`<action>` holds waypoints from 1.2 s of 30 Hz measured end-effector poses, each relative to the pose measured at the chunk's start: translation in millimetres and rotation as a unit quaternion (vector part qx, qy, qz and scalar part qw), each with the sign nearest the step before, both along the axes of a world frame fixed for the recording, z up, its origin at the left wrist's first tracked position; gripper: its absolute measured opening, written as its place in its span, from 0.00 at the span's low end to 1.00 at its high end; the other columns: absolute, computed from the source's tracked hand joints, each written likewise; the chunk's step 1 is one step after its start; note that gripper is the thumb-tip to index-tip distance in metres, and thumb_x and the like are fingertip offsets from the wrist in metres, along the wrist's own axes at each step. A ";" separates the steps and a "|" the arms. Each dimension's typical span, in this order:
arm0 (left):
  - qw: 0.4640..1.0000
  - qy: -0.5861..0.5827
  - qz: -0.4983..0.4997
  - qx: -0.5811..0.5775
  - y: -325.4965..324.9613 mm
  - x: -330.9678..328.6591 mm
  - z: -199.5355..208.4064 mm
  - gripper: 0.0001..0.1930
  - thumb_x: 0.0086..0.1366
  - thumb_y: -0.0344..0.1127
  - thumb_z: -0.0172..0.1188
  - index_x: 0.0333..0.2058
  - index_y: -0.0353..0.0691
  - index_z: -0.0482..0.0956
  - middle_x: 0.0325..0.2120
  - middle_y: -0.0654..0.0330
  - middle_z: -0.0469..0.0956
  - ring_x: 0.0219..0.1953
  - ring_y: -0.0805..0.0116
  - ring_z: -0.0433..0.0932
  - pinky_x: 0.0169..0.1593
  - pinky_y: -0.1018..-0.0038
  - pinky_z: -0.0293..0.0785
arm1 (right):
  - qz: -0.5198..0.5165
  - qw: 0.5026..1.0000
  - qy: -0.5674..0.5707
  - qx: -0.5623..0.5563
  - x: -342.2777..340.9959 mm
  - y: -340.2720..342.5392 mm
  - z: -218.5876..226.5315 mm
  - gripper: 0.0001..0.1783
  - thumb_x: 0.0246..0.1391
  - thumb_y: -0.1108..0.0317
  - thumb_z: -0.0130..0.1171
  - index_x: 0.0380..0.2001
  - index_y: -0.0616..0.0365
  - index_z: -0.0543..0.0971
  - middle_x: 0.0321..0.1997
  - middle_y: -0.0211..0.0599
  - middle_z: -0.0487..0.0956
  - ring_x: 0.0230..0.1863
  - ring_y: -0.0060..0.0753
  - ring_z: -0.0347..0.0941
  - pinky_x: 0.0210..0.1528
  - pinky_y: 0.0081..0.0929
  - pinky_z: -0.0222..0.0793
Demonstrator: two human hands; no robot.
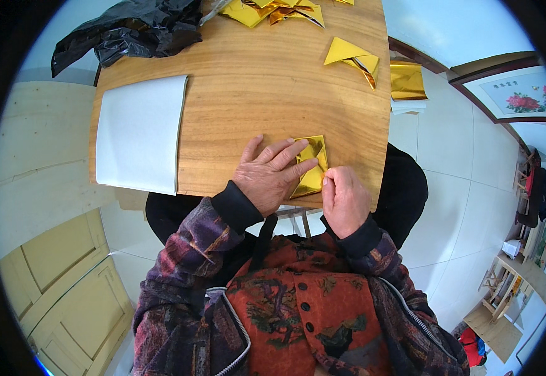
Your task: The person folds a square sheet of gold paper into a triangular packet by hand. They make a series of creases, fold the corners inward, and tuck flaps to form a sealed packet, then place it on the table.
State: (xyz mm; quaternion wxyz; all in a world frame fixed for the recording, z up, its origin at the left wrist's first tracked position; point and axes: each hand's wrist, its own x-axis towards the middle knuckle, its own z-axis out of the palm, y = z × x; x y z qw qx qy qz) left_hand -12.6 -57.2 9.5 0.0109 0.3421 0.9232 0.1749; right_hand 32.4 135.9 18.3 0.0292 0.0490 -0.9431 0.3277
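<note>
A piece of shiny gold foil paper [311, 180], partly folded, lies near the front edge of the wooden table. Spread over its left part is my left hand [272, 169], fingers apart and pressing the paper down. My right hand [346, 195] is closed at the paper's right edge, thumb and bent fingers pinching it there. The hands cover part of the folds. Farther off to the right rests a folded gold paper piece [352, 56] with a pointed tail, touched by neither hand.
A white sheet [140, 135] lies on the table's left side. Behind it is a crumpled black plastic bag [144, 31]. Several folded gold pieces [276, 11] are heaped at the far edge. Beyond the right edge sits a gold paper stack [407, 80]; a framed flower picture [517, 94] stands farther right.
</note>
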 end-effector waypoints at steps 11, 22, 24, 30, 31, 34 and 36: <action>1.000 0.020 0.000 0.011 -1.4 0.4 -3.8 0.22 0.63 0.40 0.60 0.56 0.62 0.75 0.59 0.66 0.69 0.60 0.66 0.68 0.63 0.53 0.59 | 0.005 0.999 0.021 0.038 0.2 -1.2 -2.4 0.04 0.56 0.71 0.57 0.32 0.55 0.72 0.30 0.42 0.73 0.30 0.51 0.73 0.31 0.44 0.68; 1.000 -0.002 -0.008 0.013 -4.5 1.7 -8.6 0.29 0.55 0.47 0.65 0.58 0.63 0.73 0.63 0.67 0.65 0.63 0.66 0.64 0.67 0.52 0.52 | 0.214 0.968 0.091 0.095 31.4 -7.9 -8.8 0.33 0.42 0.67 0.69 0.56 0.57 0.73 0.63 0.38 0.69 0.69 0.43 0.60 0.67 0.53 0.52; 1.000 0.000 -0.004 0.015 -3.8 1.3 -9.4 0.32 0.53 0.49 0.66 0.59 0.63 0.72 0.64 0.67 0.64 0.64 0.66 0.63 0.67 0.52 0.52 | 0.221 0.967 0.074 0.101 34.9 -7.5 -15.1 0.40 0.41 0.63 0.70 0.60 0.56 0.69 0.68 0.38 0.66 0.71 0.44 0.56 0.70 0.54 0.47; 0.999 -0.027 -0.008 0.030 -4.2 0.7 -9.5 0.33 0.53 0.49 0.66 0.60 0.62 0.72 0.64 0.67 0.64 0.65 0.66 0.63 0.67 0.50 0.52 | 0.222 0.961 0.083 0.142 40.4 -2.4 -23.6 0.41 0.41 0.60 0.70 0.62 0.53 0.70 0.69 0.33 0.65 0.71 0.39 0.57 0.70 0.51 0.47; 0.999 -0.023 -0.009 0.027 -4.5 0.8 -9.6 0.33 0.53 0.49 0.66 0.60 0.61 0.72 0.64 0.67 0.64 0.65 0.66 0.63 0.67 0.50 0.52 | 0.222 0.960 0.082 0.146 40.8 -2.3 -24.0 0.41 0.41 0.60 0.70 0.62 0.53 0.70 0.69 0.33 0.65 0.71 0.38 0.57 0.70 0.51 0.47; 0.999 -0.021 -0.009 0.028 -5.1 1.0 -10.0 0.33 0.53 0.49 0.66 0.60 0.61 0.72 0.64 0.66 0.64 0.65 0.66 0.62 0.67 0.49 0.52 | 0.221 0.960 0.084 0.153 41.1 -2.5 -24.9 0.41 0.42 0.60 0.69 0.62 0.53 0.69 0.70 0.32 0.65 0.72 0.37 0.57 0.71 0.50 0.46; 0.999 -0.020 -0.009 0.034 -5.3 0.7 -10.4 0.33 0.53 0.49 0.66 0.60 0.61 0.72 0.64 0.66 0.64 0.65 0.66 0.62 0.67 0.48 0.52 | 0.220 0.959 0.085 0.154 40.9 -2.7 -25.6 0.41 0.43 0.60 0.69 0.63 0.52 0.69 0.70 0.32 0.65 0.72 0.37 0.57 0.71 0.50 0.45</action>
